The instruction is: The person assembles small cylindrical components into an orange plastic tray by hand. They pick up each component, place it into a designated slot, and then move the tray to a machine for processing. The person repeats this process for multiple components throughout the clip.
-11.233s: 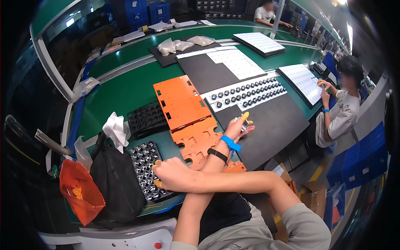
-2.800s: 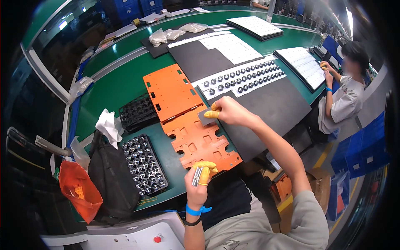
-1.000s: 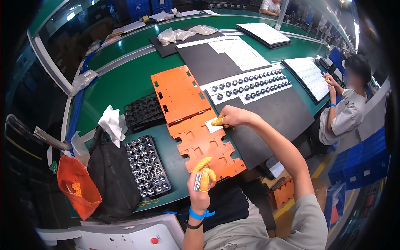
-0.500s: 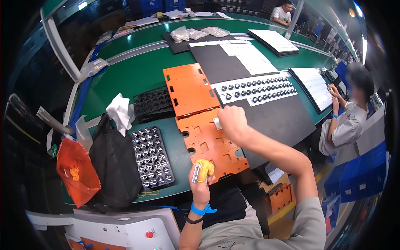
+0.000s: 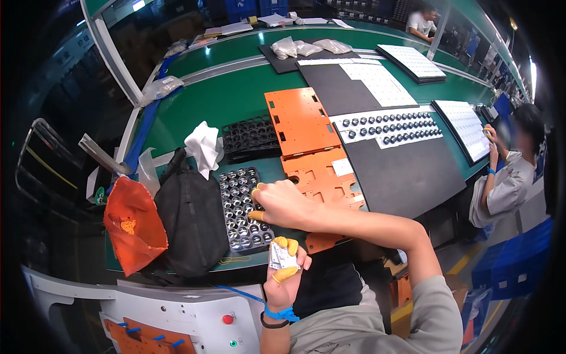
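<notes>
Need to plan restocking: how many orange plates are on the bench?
2. One orange plate lies farther back on the green bench; the other orange plate sits nearer, partly under the right hand. More may be hidden beneath.

Single view only: fisheye camera on person's head, looking steeply down and forward. Near: person's own hands, right hand (image 5: 283,203) and left hand (image 5: 285,268), close below lens. Green workbench (image 5: 236,97) stretches away ahead; edges bend toward rim.
</notes>
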